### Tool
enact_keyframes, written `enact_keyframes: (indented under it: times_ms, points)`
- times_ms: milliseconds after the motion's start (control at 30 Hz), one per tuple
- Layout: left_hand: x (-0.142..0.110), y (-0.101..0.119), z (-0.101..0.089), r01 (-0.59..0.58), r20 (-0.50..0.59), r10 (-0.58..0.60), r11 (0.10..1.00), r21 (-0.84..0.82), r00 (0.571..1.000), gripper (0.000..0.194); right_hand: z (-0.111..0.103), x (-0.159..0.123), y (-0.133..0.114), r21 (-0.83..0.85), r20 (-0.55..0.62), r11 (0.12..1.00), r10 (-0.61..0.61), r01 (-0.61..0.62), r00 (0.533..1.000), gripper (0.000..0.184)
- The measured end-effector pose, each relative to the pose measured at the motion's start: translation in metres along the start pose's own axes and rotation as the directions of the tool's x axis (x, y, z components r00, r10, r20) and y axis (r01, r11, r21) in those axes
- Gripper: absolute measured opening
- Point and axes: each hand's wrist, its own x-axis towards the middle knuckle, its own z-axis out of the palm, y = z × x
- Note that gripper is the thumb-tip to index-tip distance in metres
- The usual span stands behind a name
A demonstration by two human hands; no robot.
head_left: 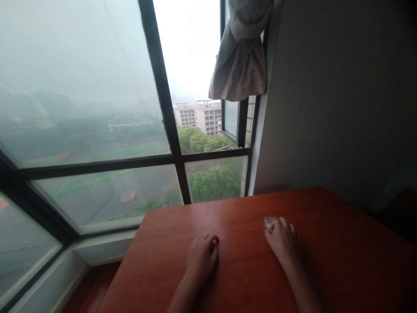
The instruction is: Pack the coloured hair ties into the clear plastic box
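Note:
Both my hands rest on a reddish-brown wooden table (342, 243). My left hand (202, 255) lies knuckles up with its fingers curled under, and I cannot see anything in it. My right hand (284, 240) is closed over a small pale object (268, 223) that peeks out at the fingertips; I cannot make out what it is. The two hands lie about a hand's width apart near the table's middle.
A large dark-framed window (163, 100) fills the left and centre, with buildings and trees far below. A gathered pale curtain (243, 61) hangs at the top. A grey wall (342, 95) stands behind the table at right. The table's left edge drops toward the window sill.

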Motion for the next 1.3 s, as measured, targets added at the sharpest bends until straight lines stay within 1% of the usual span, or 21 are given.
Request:
enact_keyframes:
  times_ms: [67,167,233,300,333,367,433,467,500,567,633,700,767,833,900,967,1067,1167,1233,1300]
  points:
    - [0.0,0.0,0.001,0.008,-0.008,-0.008,1.0,-0.002,1.0,0.023,0.001,-0.004,-0.011,0.062,0.005,0.998,-0.031,0.03,1.0,0.009]
    - [0.001,-0.002,0.003,0.032,-0.027,-0.032,0.999,-0.01,0.999,0.028,0.003,-0.014,-0.033,0.196,-0.004,0.976,-0.099,0.098,0.995,0.01]
    - [0.001,-0.003,0.003,0.039,-0.027,-0.04,0.999,-0.016,0.999,0.03,0.003,-0.021,-0.048,0.313,-0.015,0.939,-0.145,0.142,0.989,0.015]
    - [0.0,-0.005,0.004,0.041,-0.017,-0.042,0.999,-0.027,0.999,0.035,0.002,-0.029,-0.061,0.442,-0.062,0.871,-0.208,0.214,0.976,0.026]
    - [0.0,-0.006,0.005,0.044,-0.011,-0.044,0.998,-0.038,0.999,0.044,0.002,-0.034,-0.066,0.496,-0.088,0.828,-0.25,0.26,0.964,0.033]
    - [0.0,-0.007,0.006,0.045,-0.004,-0.045,0.998,-0.053,0.999,0.056,0.001,-0.038,-0.072,0.537,-0.109,0.789,-0.285,0.297,0.952,0.039]
    - [0.0,-0.008,0.009,0.034,0.019,-0.033,0.995,-0.089,0.999,0.081,0.0,-0.046,-0.08,0.588,-0.121,0.734,-0.336,0.34,0.934,0.048]
    - [-0.001,-0.008,0.011,0.019,0.036,-0.015,0.994,-0.108,0.999,0.088,-0.001,-0.051,-0.084,0.6,-0.118,0.719,-0.355,0.352,0.927,0.051]
    - [-0.001,-0.008,0.013,0.001,0.054,0.006,0.992,-0.126,0.999,0.09,-0.002,-0.054,-0.087,0.605,-0.107,0.711,-0.374,0.359,0.921,0.052]
    - [-0.001,-0.007,0.016,-0.021,0.07,0.034,0.986,-0.167,0.997,0.086,-0.004,-0.06,-0.092,0.608,-0.066,0.707,-0.407,0.361,0.911,0.051]
    - [-0.001,-0.006,0.018,-0.011,0.056,0.024,0.974,-0.225,0.998,0.079,-0.008,-0.063,-0.095,0.618,-0.022,0.701,-0.438,0.357,0.899,0.048]
    - [0.0,-0.004,0.017,0.008,0.048,0.008,0.947,-0.321,0.999,0.073,-0.011,-0.064,-0.096,0.632,0.01,0.69,-0.462,0.352,0.887,0.046]
    - [0.0,-0.001,0.015,0.02,0.071,0.016,0.884,-0.467,0.997,0.07,-0.015,-0.063,-0.096,0.643,0.034,0.684,-0.476,0.345,0.879,0.047]
    - [0.001,0.003,0.011,0.042,0.108,0.032,0.784,-0.62,0.994,0.068,-0.019,-0.063,-0.096,0.651,0.056,0.68,-0.485,0.337,0.873,0.048]
    - [0.0,0.007,0.007,0.078,0.137,0.031,0.691,-0.719,0.99,0.066,-0.021,-0.063,-0.096,0.665,0.068,0.668,-0.499,0.333,0.864,0.048]
    - [0.0,0.009,0.004,0.106,0.153,0.018,0.646,-0.756,0.988,0.066,-0.023,-0.063,-0.096,0.688,0.064,0.645,-0.511,0.333,0.857,0.048]
    - [-0.001,0.006,0.001,0.111,0.155,0.011,0.648,-0.753,0.988,0.066,-0.023,-0.062,-0.096,0.75,0.038,0.581,-0.515,0.317,0.856,0.044]
    - [-0.002,0.0,-0.002,0.123,0.163,0.006,0.628,-0.768,0.987,0.076,-0.02,-0.058,-0.093,0.82,0.032,0.513,-0.481,0.252,0.876,0.041]
    - [-0.002,-0.004,-0.007,0.16,0.208,0.017,0.578,-0.8,0.978,0.079,-0.018,-0.053,-0.089,0.846,0.048,0.492,-0.456,0.206,0.889,0.04]
    - [-0.003,-0.007,-0.017,0.213,0.281,0.048,0.535,-0.818,0.958,0.072,-0.015,-0.049,-0.084,0.854,0.061,0.486,-0.447,0.185,0.892,0.04]
